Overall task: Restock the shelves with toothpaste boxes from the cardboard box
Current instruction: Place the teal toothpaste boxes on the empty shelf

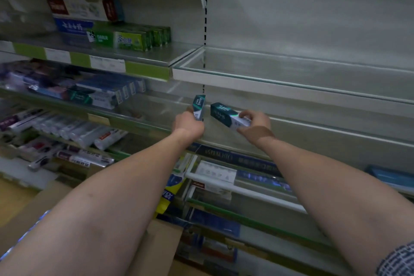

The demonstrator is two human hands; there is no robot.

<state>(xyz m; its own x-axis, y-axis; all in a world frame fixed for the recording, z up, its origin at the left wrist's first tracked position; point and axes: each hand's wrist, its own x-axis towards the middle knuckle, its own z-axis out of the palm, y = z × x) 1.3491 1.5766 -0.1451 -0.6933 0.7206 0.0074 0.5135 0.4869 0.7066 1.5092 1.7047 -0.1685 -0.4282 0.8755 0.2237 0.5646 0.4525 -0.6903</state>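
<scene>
Teal-and-white cardboard toothpaste boxes (228, 116): light, stiff, crushable; one pinched endwise per hand, left hand (189, 124) and right hand (255, 123) apart.

**What I can read on the shelves**

I make out "DARLIE" in white letters on a green toothpaste box (102, 38) on the upper left shelf. The boxes I hold, the other cartons and the shelf-edge price tags (107, 65) carry print too blurred to read.

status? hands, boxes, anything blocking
Both hands full: left hand holds one teal toothpaste box upright, right hand another lying tilted. At the bare shelf. Nothing blocking.
</scene>
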